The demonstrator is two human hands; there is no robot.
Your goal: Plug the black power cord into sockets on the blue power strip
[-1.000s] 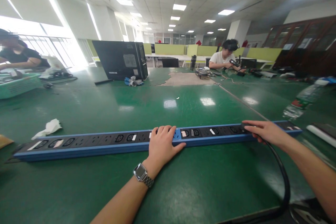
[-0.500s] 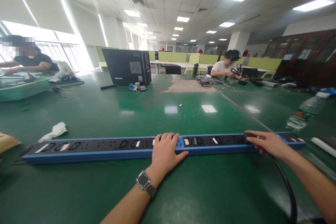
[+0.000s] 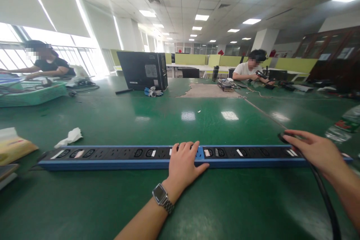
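Note:
A long blue-edged power strip (image 3: 120,163) with a row of black sockets lies crosswise on the green table. Across its middle, by the bright blue section, my left hand (image 3: 184,163) grips it, fingers over the top and far edge, thumb along the near side. A watch is on that wrist. Near the strip's right end, my right hand (image 3: 312,150) is closed on a black cable plug (image 3: 282,137), held above the far edge, apart from the sockets. The thick black cable (image 3: 323,191) runs from under that hand to the bottom edge. The plug's front is hard to make out.
Beyond the strip lie a crumpled tissue (image 3: 72,135) and, at right, a plastic bottle (image 3: 344,123). A yellow packet (image 3: 15,146) is at left. Farther back are a black computer case (image 3: 140,71), gloves (image 3: 153,92) and a green basket (image 3: 42,93). Two people sit beyond.
My right hand has moved right with the plug, lifting it off the strip's socket row. My left hand keeps its place on the strip. The view has turned slightly left.

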